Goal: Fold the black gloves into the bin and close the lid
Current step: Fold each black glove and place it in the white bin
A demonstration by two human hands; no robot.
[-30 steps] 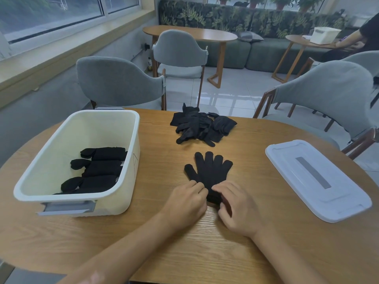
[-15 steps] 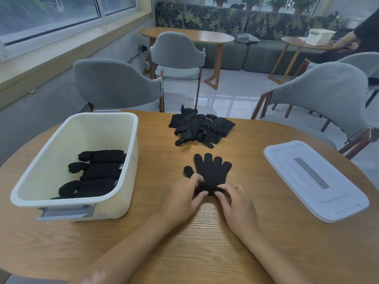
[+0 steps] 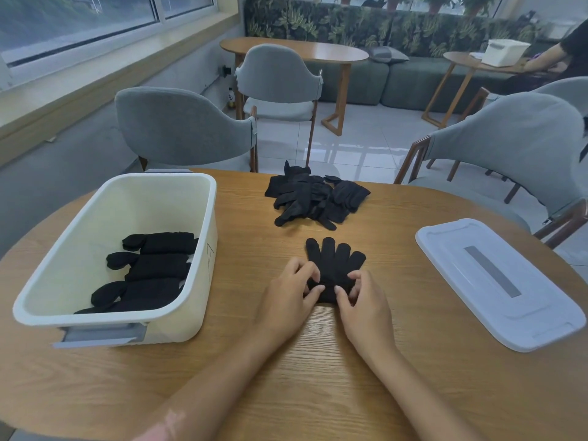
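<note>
Both hands (image 3: 327,297) on flat, seemingly knit glove (image 3: 335,264)

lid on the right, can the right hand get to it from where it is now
Probably yes. The lid lies flat and uncovered on the table, with bare wood between it and the right hand. That hand would first have to let go of the glove it pinches.

A thin pencilled mark, possibly the letter "A", stands on the bin's (image 3: 203,275) right wall.
</note>
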